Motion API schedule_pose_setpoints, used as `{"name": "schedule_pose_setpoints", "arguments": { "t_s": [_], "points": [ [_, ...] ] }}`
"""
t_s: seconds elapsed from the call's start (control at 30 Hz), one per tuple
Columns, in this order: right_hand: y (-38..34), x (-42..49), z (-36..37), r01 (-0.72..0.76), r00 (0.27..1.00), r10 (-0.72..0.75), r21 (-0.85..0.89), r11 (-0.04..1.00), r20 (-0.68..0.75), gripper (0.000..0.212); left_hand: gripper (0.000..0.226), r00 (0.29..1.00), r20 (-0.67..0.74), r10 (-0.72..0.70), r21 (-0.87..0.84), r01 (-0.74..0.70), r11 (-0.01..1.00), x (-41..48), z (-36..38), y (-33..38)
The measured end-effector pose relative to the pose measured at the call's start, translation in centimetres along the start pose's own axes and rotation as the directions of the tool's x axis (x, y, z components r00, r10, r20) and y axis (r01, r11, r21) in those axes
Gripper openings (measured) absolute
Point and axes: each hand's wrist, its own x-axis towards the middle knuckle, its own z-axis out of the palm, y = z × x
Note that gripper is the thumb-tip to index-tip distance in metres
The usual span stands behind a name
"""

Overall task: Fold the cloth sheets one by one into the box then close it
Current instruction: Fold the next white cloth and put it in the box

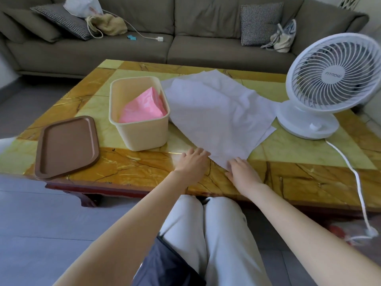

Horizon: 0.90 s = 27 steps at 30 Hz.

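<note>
One yellow marbled bench [309,182]; grey sofa [206,48] beyond at 12 o'clock. White cloth sheet [216,112] spread at centre, near corner short of the front edge. My left hand [192,162] and right hand [242,172], fingers flat, touch that corner. Fan [334,79] at 2 o'clock. Cream box [144,133] at 10 o'clock holds folded pink cloth [142,110]. Brown lid [66,145] at 9 o'clock.

Table [127,166]: marbled checks of pale yellow and amber, dark veins, red-brown frame. Box [144,133], centre left: plain cream. Folded cloth [142,109] inside it: pink, no pattern. Cloth sheets [216,112], centre: plain white. Lid [67,144], left: uniform brown. Fan [334,79], right: white with a grey logo. Sofa [206,50], top: grey-brown. Two cushions [260,23] on it: fine black-and-white check. Floor [41,223]: grey tiles.
</note>
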Motion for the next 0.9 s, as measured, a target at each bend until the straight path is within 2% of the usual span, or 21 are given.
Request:
{"name": "schedule_pose_setpoints", "arguments": {
  "t_s": [0.07, 0.17, 0.27, 0.4, 0.53, 0.67, 0.77, 0.83, 0.9],
  "points": [
    [0.9, 0.0, -0.1, -0.036, 0.999, 0.036, -0.001, 0.999, -0.041, 0.020, 0.043, 0.998, 0.051, -0.039, 0.038, 0.037, 0.999, 0.1, 1.2, 0.3],
    [1.7, -0.1, -0.3, -0.040, 0.995, 0.041, 0.018, 0.999, -0.088, 0.018, 0.044, 0.996, 0.035, -0.083, 0.012, 0.083, 0.997, 0.0, 1.6, 0.3],
    [1.5, -0.5, -0.6, -0.010, 0.992, 0.017, 0.053, 0.999, -0.128, 0.021, 0.055, 0.995, 0.006, -0.096, -0.110, 0.096, 0.989, 0.3, 0.9, 0.8],
    [0.9, -1.6, -1.7, 0.063, 0.968, -0.027, 0.135, 0.989, -0.249, 0.022, 0.070, 0.996, -0.063, -0.057, -0.262, 0.039, 0.964, 1.1, 0.0, 1.6],
    [1.5, -3.0, -3.4, 0.070, 0.948, 0.014, 0.251, 0.966, -0.319, 0.021, 0.050, 0.992, -0.122, -0.046, -0.308, 0.007, 0.951, 1.9, -0.8, 2.6],
    [3.8, -5.0, -4.6, -0.017, 0.914, 0.160, 0.359, 0.933, -0.374, 0.017, 0.037, 0.979, -0.192, -0.073, -0.277, 0.017, 0.961, 2.8, -1.6, 2.9],
    [6.1, -6.8, -4.9, -0.187, 0.897, 0.310, 0.365, 0.912, -0.314, 0.020, 0.029, 0.976, -0.207, -0.068, -0.215, 0.023, 0.976, 3.4, -1.8, 3.0],
    [7.6, -7.6, -4.4, -0.302, 0.908, 0.359, 0.258, 0.918, -0.215, 0.021, 0.027, 0.981, -0.192, -0.025, -0.156, -0.005, 0.988, 3.3, -1.5, 3.7],
    [8.0, -8.4, -3.8, -0.325, 0.928, 0.344, 0.138, 0.936, -0.141, 0.036, 0.030, 0.981, -0.191, 0.043, -0.125, -0.068, 0.990, 2.5, -1.0, 5.1]
  ]
}}
